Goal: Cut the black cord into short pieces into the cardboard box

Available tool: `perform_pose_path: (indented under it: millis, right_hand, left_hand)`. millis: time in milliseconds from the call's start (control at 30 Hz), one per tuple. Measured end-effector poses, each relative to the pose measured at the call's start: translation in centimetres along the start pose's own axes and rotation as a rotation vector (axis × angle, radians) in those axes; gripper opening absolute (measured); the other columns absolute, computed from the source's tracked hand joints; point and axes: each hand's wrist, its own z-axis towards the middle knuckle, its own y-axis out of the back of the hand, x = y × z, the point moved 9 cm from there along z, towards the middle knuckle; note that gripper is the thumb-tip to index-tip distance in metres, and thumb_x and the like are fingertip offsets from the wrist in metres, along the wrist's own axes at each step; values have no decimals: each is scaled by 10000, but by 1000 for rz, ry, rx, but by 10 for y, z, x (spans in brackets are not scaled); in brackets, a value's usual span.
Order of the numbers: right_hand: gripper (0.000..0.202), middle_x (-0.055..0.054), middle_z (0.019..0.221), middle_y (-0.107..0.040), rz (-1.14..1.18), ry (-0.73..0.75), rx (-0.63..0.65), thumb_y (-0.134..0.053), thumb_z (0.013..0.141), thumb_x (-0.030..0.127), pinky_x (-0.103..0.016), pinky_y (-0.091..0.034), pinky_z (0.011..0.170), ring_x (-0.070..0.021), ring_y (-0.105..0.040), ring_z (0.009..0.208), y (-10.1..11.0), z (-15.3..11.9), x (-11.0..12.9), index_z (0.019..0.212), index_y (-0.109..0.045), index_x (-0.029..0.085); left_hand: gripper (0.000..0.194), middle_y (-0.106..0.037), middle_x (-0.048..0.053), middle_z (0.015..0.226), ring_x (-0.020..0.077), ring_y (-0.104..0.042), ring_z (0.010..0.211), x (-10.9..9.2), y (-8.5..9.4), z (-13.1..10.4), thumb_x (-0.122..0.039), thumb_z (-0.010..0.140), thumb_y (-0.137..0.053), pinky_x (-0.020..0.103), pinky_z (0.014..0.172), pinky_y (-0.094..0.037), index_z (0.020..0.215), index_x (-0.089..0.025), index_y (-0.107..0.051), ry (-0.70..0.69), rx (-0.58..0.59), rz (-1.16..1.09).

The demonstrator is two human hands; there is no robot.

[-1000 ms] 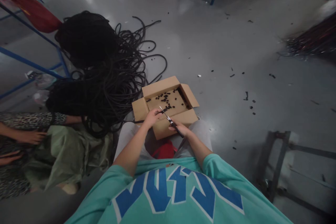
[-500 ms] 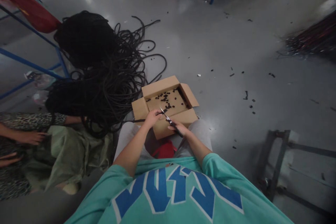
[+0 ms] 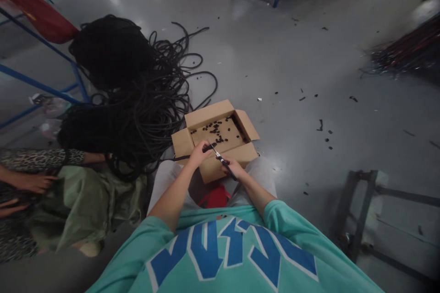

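Far left of both hands, a blue metal frame (image 3: 41, 83) runs out of view, with a red cloth (image 3: 41, 13) above it, also cut off. Below, left of the left hand, here's a seated person, mostly out of view: a spotted sleeve (image 3: 41, 158), a bare hand (image 3: 37, 182), and a green cloth (image 3: 85, 197) over the lap. Up and left of the left hand sprawls a big cord heap (image 3: 137, 91), its coils too dark to tell apart.

Now the left hand (image 3: 198, 153), fingers bent, pinching a black cord (image 3: 207, 148) over the near side of the open cardboard box (image 3: 209, 113); part of the grip is hidden. Just ahead of the hands, small black pieces (image 3: 217, 129) lie scattered inside the box, the shaded right side hard to read. And the right hand (image 3: 234, 169) wraps around the black handle of a cutter (image 3: 222, 160), its pale blade slanting toward the left hand, right by the cord. Whether blade and cord touch, I can't tell.

Right of the hands, black scraps (image 3: 321, 125) dot the floor; lower down, a grey metal stand (image 3: 369, 215) gets cut off, and up at the edge there's a blurred bundle of dark strands (image 3: 405, 50).
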Motion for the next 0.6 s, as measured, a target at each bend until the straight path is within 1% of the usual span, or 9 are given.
perform_pose_path:
  millis: [100, 200, 300, 400, 467, 600]
  right_hand:
    - [586, 118, 404, -354, 17, 0, 13, -574, 494, 195, -174, -212, 327, -30, -292, 296, -1, -1, 1, 1071, -493, 127]
    - [624, 125, 380, -344, 61, -45, 46, -576, 493, 208, -176, -211, 335, -38, -296, 291, -4, -2, -2, 1102, -465, 128]
    - [653, 114, 385, -374, 88, -66, 80, -574, 499, 215, -182, -235, 353, -54, -338, 316, -6, -4, 1, 1132, -439, 129]
    - [620, 90, 442, -431, 81, -41, 95, -574, 508, 201, -183, -273, 383, -59, -390, 373, -6, -5, 6, 1114, -461, 142]
    - [591, 84, 470, -446, 68, -26, 90, -573, 510, 192, -177, -278, 390, -54, -398, 393, -5, -4, 7, 1092, -479, 150]
    - [575, 107, 425, -389, 52, -49, 58, -558, 498, 172, -167, -223, 352, -40, -335, 342, -1, -1, 2, 1068, -489, 156]
  left_hand:
    - [134, -576, 12, 804, 129, -527, 785, -4, 2, -2, -189, 644, -549, 281, 774, -402, 770, -154, -518, -7, -1, 54]
    - [148, -601, 40, 847, 154, -540, 820, -3, 6, -1, -197, 652, -551, 296, 784, -403, 791, -147, -553, 7, -28, 102]
    - [163, -618, 55, 879, 173, -548, 848, -3, 7, 0, -201, 661, -551, 311, 794, -404, 812, -147, -577, 10, -39, 160]
    - [172, -629, 52, 893, 174, -555, 856, -6, -1, 0, -207, 680, -535, 311, 804, -405, 832, -153, -594, -28, 32, 190]
    - [184, -633, 50, 903, 174, -558, 859, -8, -6, -1, -212, 692, -522, 307, 805, -406, 848, -156, -601, -55, 79, 202]
    - [205, -636, 59, 905, 179, -561, 858, -6, -8, -1, -206, 711, -490, 306, 794, -414, 866, -148, -610, -65, 105, 234]
